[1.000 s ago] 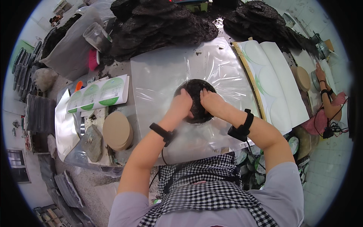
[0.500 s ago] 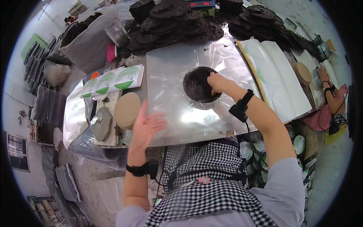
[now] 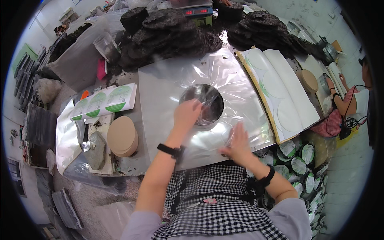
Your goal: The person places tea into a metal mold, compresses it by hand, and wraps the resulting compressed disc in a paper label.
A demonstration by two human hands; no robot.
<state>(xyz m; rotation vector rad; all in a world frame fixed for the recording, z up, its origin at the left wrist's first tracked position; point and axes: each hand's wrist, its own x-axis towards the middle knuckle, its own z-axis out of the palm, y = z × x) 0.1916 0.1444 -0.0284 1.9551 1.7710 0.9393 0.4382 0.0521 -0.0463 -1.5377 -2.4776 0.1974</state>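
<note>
My left hand (image 3: 188, 114), fingers curled in, is at the left side of a round metal ring (image 3: 209, 89) with dark material (image 3: 214, 105) inside; what its fingertips grip is unclear. Wrinkled clear plastic film (image 3: 162, 88) lies around the ring and appears to cover part of it. My right hand (image 3: 238, 142) is spread and slightly blurred on the film, below and right of the ring, with nothing held. A stack of brown cardboard discs (image 3: 122, 134) sits left of the film. On the right lies a wooden-edged stack of white sheets (image 3: 294, 104) printed with green circles.
Heaped dark cakes (image 3: 160, 32) line the back beside a scale (image 3: 200, 12). A clear jug (image 3: 105, 48), printed sheets (image 3: 104, 100) and a stone (image 3: 96, 148) are at left. A co-worker's arm (image 3: 340, 100) works at far right. Wrapped rounds (image 3: 299, 164) are piled below the table.
Both my hands were in the dark material. My left hand lifted out and returned to the ring; my right hand moved out toward the near edge, opening. More film now shows over the ring.
</note>
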